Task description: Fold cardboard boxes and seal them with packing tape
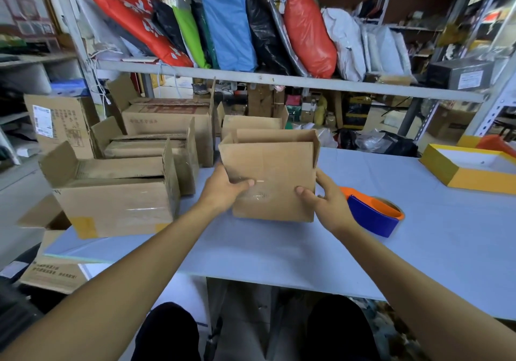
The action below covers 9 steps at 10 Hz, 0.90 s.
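On the pale table [251,251], the left hand [223,186] and right hand [325,198] grip a small cardboard box [272,176] between them, thumbs curled onto its taped near face, open flaps at the far top. Just right of it lies an orange-and-blue tape dispenser [372,211]. Left and farther back stand larger open cardboard boxes [117,193]; far right, a yellow tray [472,170].

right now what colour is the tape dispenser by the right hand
Blue and orange tape dispenser, head view.
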Motion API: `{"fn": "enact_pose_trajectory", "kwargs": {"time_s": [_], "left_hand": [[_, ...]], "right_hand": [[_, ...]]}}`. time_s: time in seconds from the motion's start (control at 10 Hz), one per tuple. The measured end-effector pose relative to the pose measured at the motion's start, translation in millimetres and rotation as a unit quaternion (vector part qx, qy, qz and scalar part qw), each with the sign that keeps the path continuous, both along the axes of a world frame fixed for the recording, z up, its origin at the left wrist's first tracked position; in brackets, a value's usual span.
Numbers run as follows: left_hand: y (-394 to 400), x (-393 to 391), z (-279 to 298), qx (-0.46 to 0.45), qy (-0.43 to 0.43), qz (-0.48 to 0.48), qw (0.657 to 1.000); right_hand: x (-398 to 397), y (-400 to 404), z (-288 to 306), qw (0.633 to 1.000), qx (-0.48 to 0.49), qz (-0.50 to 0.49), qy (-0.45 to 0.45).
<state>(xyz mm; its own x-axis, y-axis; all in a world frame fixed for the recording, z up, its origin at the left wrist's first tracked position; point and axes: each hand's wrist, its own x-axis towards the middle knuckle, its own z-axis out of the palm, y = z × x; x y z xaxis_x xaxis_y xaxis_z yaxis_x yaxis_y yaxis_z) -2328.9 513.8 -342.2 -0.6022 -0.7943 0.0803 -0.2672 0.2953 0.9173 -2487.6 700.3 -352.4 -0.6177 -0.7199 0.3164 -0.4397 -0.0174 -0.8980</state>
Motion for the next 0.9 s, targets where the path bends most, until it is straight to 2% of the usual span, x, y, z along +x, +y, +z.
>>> {"fn": "enact_pose_trajectory", "kwargs": {"time_s": [0.1, 0.2, 0.3, 0.6, 0.7, 0.8, 0.9], "left_hand": [[-4.5, -6.8, -10.7, -0.083, -0.022, 0.017, 0.996], [-13.5, -14.6, -6.4, -0.19, -0.046, 0.023, 0.98], [-30.3, -22.8, -5.5, -0.235, -0.064, 0.007, 0.97], [-69.6, -38.0, -19.4, -0.246, -0.09, -0.028, 0.965], [-73.5, -40.2, -17.7, -0.247, -0.121, -0.034, 0.961], [-60.9, -29.5, -8.3, -0.242, -0.198, -0.044, 0.949], [-49.2, -20.5, 4.3, -0.267, -0.256, -0.035, 0.928]], "right_hand": [[-9.2, -18.4, -4.1, 0.99, 0.027, -0.111, 0.077], [-14.9, -45.3, 1.2, 0.973, 0.06, -0.155, 0.161], [-21.1, -73.5, 5.1, 0.949, 0.126, -0.159, 0.242], [-43.6, -122.1, -4.3, 0.921, 0.172, -0.141, 0.318], [-38.7, -120.4, 2.9, 0.929, 0.187, -0.13, 0.293], [-20.1, -104.4, 15.0, 0.936, 0.219, -0.108, 0.255], [-8.0, -87.4, 29.0, 0.924, 0.254, -0.107, 0.266]]}}
